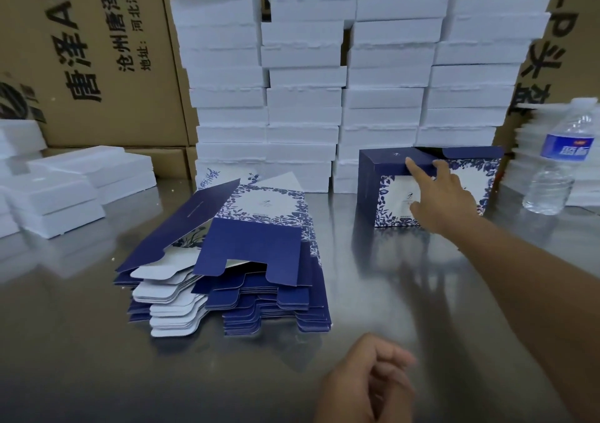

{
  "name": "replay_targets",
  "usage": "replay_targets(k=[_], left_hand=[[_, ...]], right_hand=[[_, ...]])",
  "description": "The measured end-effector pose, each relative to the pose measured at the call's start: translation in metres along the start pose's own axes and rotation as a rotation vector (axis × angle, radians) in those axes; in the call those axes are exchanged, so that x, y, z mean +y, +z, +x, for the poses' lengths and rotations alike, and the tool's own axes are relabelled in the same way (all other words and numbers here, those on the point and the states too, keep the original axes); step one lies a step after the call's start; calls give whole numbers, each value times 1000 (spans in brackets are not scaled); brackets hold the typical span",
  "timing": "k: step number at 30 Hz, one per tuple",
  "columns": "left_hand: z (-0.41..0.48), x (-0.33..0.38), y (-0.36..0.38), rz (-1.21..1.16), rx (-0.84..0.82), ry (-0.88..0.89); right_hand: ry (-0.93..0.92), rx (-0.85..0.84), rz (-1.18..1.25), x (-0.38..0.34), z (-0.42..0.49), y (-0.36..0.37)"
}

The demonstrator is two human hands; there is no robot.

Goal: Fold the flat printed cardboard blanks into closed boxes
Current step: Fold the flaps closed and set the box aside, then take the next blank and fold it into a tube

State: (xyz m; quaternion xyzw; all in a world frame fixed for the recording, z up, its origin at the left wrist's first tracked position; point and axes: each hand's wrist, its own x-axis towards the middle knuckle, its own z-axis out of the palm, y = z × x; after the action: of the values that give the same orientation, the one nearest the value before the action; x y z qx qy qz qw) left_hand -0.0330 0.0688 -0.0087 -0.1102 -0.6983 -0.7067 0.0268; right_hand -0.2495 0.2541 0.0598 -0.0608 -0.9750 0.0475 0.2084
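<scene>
One folded box (376,182) against the straight-fingered right hand (446,197); left hand (367,380) loose, empty, near blanks (250,247).

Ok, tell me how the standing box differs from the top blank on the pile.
The box stands erected on the table, sides formed; the top blank lies on the pile with flaps loose. The right hand touches the box's top edge; no hand touches the top blank. Both are dark blue card with blue floral borders around a white panel.
</scene>
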Motion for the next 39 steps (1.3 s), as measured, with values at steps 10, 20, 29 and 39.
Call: replay_targets(k=[10,20,29,39], left_hand=[[-2,3,-7,120,-44,-24],[0,10,-12,193,-78,-113],[-8,9,-2,169,7,-41],[-14,9,0,102,148,-5]], right_hand=[[-90,18,780,-93,-47,1],[-6,-526,997,-144,-88,-16],[-82,-531,1274,-136,-114,-45],[37,-321,1533,-26,-194,-102]])
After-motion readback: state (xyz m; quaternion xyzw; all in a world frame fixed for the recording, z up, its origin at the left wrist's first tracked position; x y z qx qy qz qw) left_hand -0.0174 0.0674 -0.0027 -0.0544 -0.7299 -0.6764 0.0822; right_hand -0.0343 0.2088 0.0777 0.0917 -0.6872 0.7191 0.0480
